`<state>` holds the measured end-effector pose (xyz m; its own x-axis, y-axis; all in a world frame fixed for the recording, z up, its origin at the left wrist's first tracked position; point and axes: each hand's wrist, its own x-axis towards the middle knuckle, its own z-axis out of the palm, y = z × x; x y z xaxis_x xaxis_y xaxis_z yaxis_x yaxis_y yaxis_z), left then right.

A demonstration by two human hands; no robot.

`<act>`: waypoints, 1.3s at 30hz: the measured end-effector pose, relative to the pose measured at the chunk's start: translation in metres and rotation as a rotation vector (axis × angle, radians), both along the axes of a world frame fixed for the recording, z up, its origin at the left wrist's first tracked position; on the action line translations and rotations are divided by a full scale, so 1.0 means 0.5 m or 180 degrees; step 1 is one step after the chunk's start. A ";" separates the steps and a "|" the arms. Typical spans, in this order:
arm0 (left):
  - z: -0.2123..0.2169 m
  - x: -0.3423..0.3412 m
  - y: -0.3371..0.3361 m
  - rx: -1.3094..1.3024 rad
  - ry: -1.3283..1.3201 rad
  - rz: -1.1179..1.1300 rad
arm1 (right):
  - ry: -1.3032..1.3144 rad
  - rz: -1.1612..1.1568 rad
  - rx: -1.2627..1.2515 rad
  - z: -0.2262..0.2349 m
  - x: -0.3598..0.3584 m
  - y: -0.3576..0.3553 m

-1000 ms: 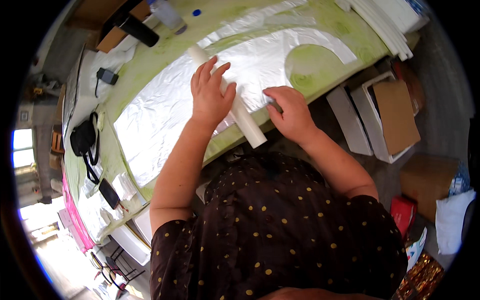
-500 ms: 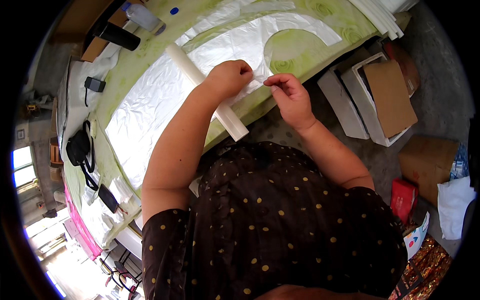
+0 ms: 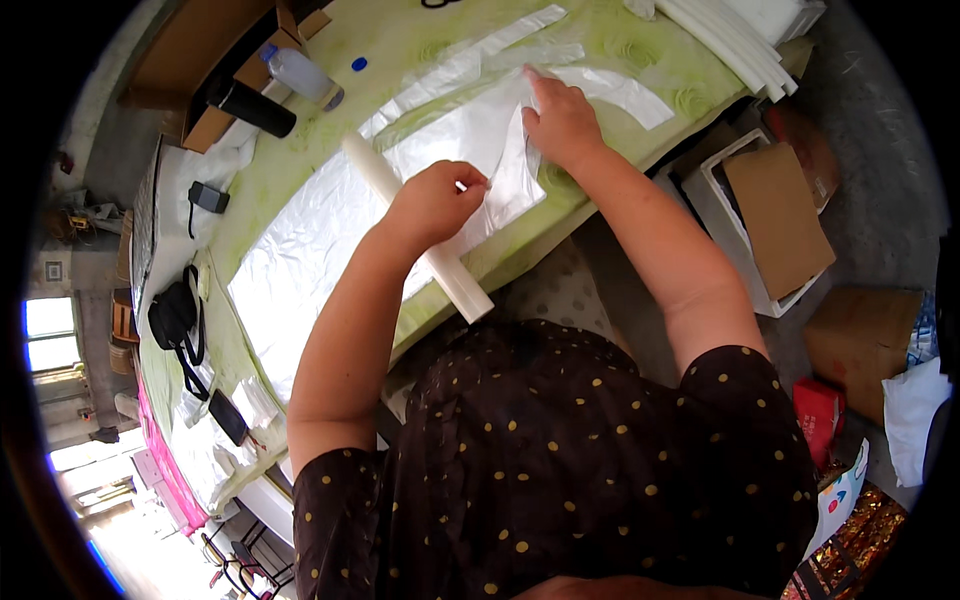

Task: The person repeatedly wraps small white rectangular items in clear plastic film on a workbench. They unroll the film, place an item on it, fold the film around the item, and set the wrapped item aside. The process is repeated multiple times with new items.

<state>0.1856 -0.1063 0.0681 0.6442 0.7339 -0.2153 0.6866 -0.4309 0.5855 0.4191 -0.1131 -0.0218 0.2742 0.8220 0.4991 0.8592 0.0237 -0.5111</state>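
Right hand (image 3: 562,122) moved up, now flat on thin plastic sheet (image 3: 330,240); left hand (image 3: 435,200) pinches its edge; flimsy, slippery, likely best gripped at edges.

My left hand (image 3: 432,203) pinches the edge of a clear plastic sheet (image 3: 330,240) over the white roll (image 3: 415,230). My right hand (image 3: 560,122) presses flat on the sheet, on the green table (image 3: 420,40).

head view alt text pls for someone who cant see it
Seen from above, a person's left hand pinches the edge of a thin clear plastic sheet on a green-covered table, over a long white tube, while the right hand presses the sheet flat farther away. A clear plastic bottle lies at the far edge.
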 end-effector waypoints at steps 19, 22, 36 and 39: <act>0.046 -0.179 0.095 -0.1048 -0.3220 0.2398 | 0.0165 0.0459 0.0832 -0.013 0.013 0.018; 0.042 -0.388 0.076 -0.0778 -0.2577 0.3136 | 0.0070 0.0477 0.0732 -0.020 0.006 0.024; -0.087 -0.464 0.048 0.2806 -0.0647 0.1887 | -0.0137 0.0319 0.0494 -0.023 0.010 0.030; -0.099 -0.324 -0.017 0.1928 -0.1034 0.1249 | -0.0338 0.0418 0.0632 -0.022 0.022 0.030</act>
